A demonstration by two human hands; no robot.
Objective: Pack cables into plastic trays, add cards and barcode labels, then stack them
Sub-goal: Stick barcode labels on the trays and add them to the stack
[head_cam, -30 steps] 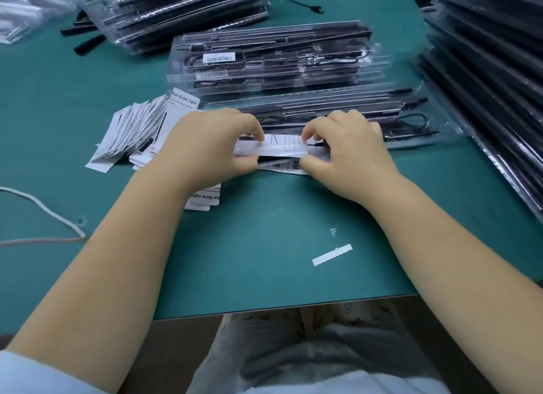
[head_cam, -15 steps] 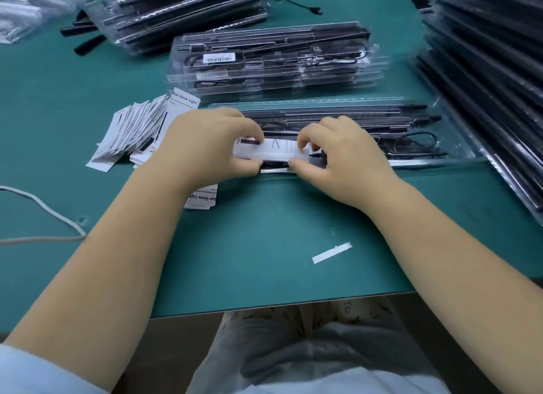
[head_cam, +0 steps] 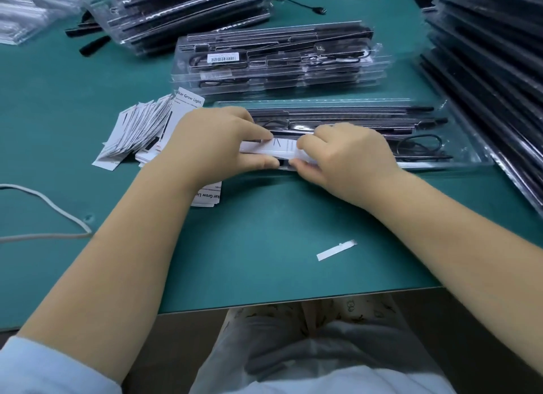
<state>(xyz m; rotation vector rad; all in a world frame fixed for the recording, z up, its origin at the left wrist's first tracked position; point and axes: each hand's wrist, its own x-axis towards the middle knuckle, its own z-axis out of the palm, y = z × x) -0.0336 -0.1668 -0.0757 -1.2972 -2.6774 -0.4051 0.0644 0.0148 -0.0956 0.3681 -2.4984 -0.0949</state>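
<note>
A clear plastic tray [head_cam: 458,123] with black cables lies across the green table in front of me. Both hands pinch a white card [head_cam: 282,146] at the tray's near left edge. My left hand [head_cam: 217,141] grips the card's left end between thumb and fingers. My right hand [head_cam: 346,155] holds its right end. Behind it stands a stack of packed trays [head_cam: 323,70]; the top one carries a barcode label [head_cam: 222,59]. A pile of white cards [head_cam: 141,129] lies to the left, partly hidden by my left hand.
More tray stacks rise at the far left [head_cam: 188,8] and along the right side [head_cam: 493,55]. A white label strip [head_cam: 336,249] lies near the table's front edge. A white cord [head_cam: 53,208] loops at the left. Clear bags [head_cam: 32,11] sit at the top left.
The card and both hands have shifted slightly away from me, onto the tray's near edge. The barcode strip under the card a second ago is now hidden.
</note>
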